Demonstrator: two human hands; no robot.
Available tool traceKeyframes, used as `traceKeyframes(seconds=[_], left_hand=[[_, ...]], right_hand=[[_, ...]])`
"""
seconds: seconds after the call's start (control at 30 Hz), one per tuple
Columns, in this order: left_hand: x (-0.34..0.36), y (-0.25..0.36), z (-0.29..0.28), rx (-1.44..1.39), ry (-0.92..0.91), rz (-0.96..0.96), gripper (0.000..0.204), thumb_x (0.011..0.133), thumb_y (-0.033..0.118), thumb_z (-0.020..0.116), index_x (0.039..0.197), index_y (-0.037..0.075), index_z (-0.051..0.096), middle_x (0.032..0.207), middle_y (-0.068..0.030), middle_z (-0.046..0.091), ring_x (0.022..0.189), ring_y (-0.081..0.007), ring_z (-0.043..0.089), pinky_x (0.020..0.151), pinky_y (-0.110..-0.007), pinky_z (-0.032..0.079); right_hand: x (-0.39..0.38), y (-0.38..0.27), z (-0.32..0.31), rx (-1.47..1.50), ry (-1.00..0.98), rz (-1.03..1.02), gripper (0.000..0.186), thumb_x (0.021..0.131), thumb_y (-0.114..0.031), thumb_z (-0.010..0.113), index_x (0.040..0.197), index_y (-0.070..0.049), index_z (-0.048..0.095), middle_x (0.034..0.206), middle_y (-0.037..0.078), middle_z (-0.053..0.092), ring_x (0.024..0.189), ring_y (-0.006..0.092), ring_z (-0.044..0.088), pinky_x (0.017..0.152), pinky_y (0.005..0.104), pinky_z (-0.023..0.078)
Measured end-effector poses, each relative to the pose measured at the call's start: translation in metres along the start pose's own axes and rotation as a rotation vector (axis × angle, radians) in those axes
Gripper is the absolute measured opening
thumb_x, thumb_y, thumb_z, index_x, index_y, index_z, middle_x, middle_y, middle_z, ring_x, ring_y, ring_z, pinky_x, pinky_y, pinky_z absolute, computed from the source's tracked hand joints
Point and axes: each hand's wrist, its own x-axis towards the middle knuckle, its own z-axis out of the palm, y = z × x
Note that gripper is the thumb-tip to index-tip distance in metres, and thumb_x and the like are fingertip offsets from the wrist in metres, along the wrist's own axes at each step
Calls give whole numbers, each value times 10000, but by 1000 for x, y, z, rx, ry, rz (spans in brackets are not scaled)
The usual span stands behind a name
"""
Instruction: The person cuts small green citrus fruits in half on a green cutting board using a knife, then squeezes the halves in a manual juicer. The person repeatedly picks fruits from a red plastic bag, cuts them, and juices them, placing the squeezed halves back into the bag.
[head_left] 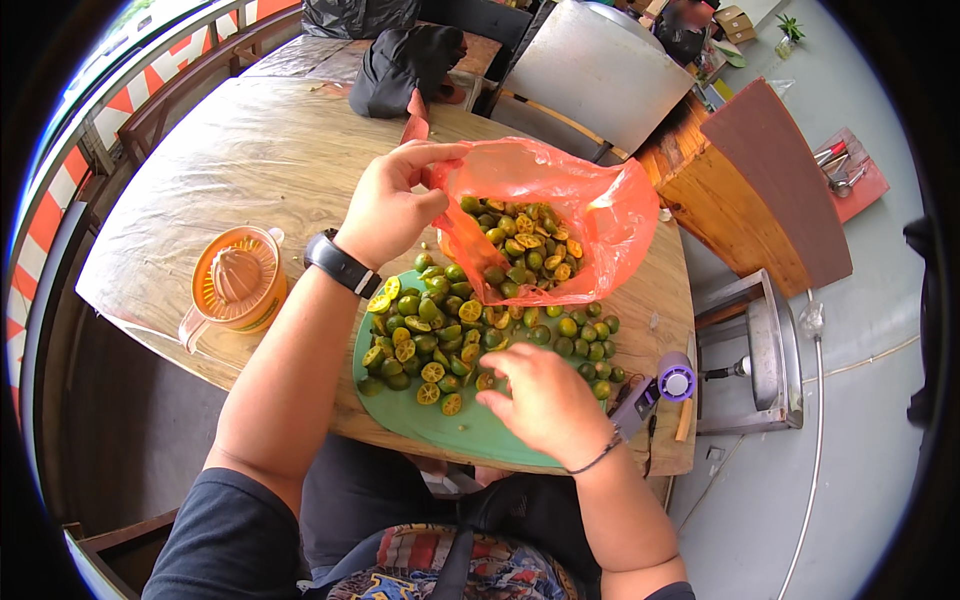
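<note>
My left hand [394, 203] is closed on the rim of a red plastic bag [612, 225], holding its mouth up. Many halved calamansi [530, 240] with green skins and orange flesh lie inside the bag. Below it, a heap of calamansi halves [425, 335] covers much of a green cutting board [400, 418]. Whole calamansi [585, 340] cluster at the board's right, partly behind the bag. My right hand [545, 400] hovers low over the board beside the heap. Its thumb and index finger are apart, with a half showing near their tips; the other fingers are partly hidden.
An orange citrus juicer [238, 280] stands on the wooden table [180, 180] at the left. A purple handheld fan [655, 390] and a knife-like handle [686, 415] lie at the right edge. A dark bag [400, 75] sits at the back, near a chair [590, 75].
</note>
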Motion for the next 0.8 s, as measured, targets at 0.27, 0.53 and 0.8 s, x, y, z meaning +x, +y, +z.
traceKeyframes(seconds=[0.27, 0.53, 0.8], left_hand=[[-2, 2, 5, 43, 45, -10, 566, 765, -148, 585, 1305, -26, 703, 1164, -63, 651, 961, -137, 635, 765, -300, 632], [-2, 4, 4, 85, 98, 50, 551, 736, -3, 691, 1284, 40, 738, 1126, -116, 730, 908, -211, 675, 821, -342, 564], [-5, 12, 15, 145, 134, 71, 482, 725, -22, 649, 1195, 1, 751, 1058, -147, 694, 961, -286, 681, 851, -369, 547]], right_hand=[[12, -6, -5, 155, 0, -49, 151, 856, -84, 811, 907, 10, 705, 823, 145, 687, 725, 260, 715, 677, 374, 565], [92, -100, -37, 395, 170, -459, 174, 863, 52, 773, 1025, -6, 802, 945, 89, 729, 811, 155, 693, 716, 274, 553], [190, -165, 31, 259, 247, -687, 161, 903, -34, 745, 1048, -44, 815, 1026, 148, 751, 896, 301, 745, 785, 377, 597]])
